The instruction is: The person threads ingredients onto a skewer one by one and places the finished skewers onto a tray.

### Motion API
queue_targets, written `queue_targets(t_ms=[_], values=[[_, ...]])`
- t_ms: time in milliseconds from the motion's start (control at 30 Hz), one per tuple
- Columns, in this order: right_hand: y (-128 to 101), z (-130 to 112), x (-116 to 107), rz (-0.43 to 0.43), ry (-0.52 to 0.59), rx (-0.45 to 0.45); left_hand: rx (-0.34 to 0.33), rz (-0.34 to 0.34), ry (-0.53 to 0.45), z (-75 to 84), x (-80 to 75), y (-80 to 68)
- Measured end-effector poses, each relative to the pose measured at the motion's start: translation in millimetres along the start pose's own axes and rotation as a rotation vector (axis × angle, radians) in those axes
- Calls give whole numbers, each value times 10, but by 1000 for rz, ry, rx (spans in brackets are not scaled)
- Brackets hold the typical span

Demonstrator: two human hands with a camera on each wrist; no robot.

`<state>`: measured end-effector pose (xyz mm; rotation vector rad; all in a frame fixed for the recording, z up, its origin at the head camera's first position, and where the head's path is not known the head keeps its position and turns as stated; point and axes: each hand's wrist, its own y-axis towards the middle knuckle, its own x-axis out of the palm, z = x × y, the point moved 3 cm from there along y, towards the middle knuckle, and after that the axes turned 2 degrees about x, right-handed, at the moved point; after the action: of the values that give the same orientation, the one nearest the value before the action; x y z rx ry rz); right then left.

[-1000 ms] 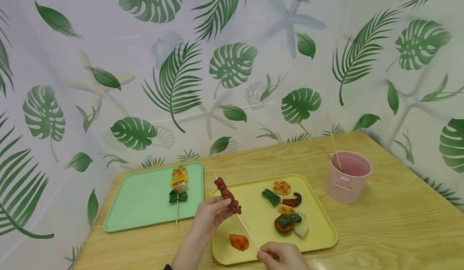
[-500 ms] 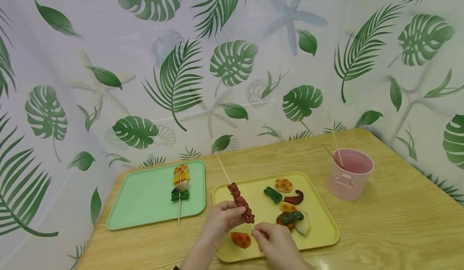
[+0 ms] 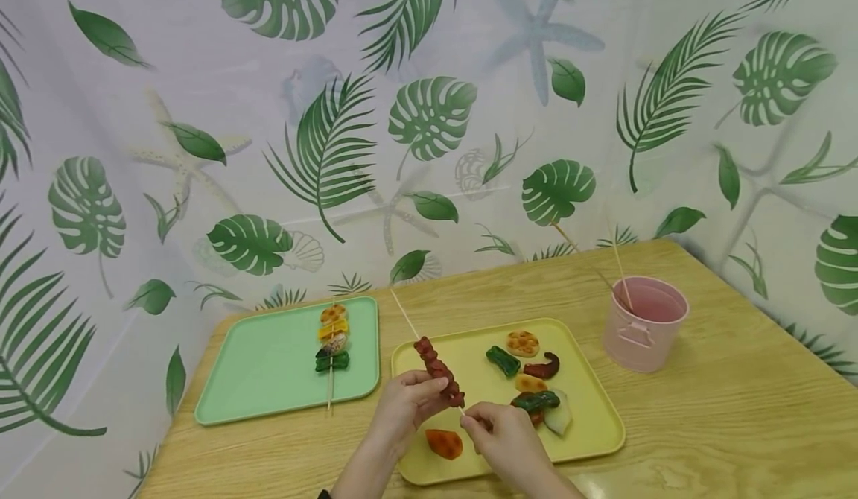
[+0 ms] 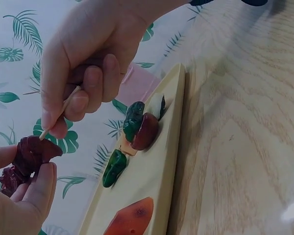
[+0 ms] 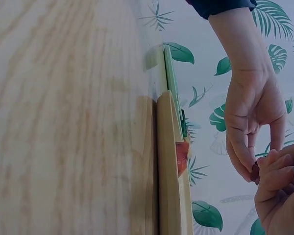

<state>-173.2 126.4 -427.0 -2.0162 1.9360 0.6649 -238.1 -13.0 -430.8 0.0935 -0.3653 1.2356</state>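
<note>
In the head view my left hand [image 3: 410,408] pinches a dark red piece of meat [image 3: 436,365] threaded on a thin wooden skewer [image 3: 404,311]. The skewer's long bare end points up and away to the left. Just below the meat, my right hand [image 3: 503,439] pinches the skewer's short near end between thumb and fingers. Both hands are over the yellow tray [image 3: 469,450]. The left wrist view shows the meat [image 4: 34,154] between the left fingers, with the right hand [image 4: 88,63] gripping the stick beside it. The right fingers partly hide the meat in the right wrist view.
On the yellow tray lie an orange piece [image 3: 444,444], a green pepper [image 3: 503,361], a round browned slice [image 3: 523,343] and several other toy foods. A green tray [image 3: 268,372] at left bears a loaded skewer [image 3: 331,339]. Sticks lean in a pink bucket [image 3: 643,335].
The meat has slid down the skewer toward its near end, leaving a long bare length beyond it. My right hand has come up close to the left one; the last half second shows little shift.
</note>
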Motion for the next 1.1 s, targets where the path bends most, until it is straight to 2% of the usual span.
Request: queue_targets(t_ms=[200, 400, 500, 700, 900, 1100], values=[[-7, -30, 0, 1, -38, -46, 28, 21, 31, 50, -12, 10], [-57, -29, 16, -41, -51, -93, 44, 106, -3, 110, -198, 87], [-88, -16, 30, -57, -36, -92, 48, 105, 5, 123, -266, 110], [-94, -7, 69, -82, 4, -48, 41, 109, 11, 136, -305, 84], [-46, -19, 165, -123, 70, -13, 68, 115, 93, 207, -304, 90], [0, -109, 321, -144, 106, 11, 42, 111, 220, 316, -410, 129]])
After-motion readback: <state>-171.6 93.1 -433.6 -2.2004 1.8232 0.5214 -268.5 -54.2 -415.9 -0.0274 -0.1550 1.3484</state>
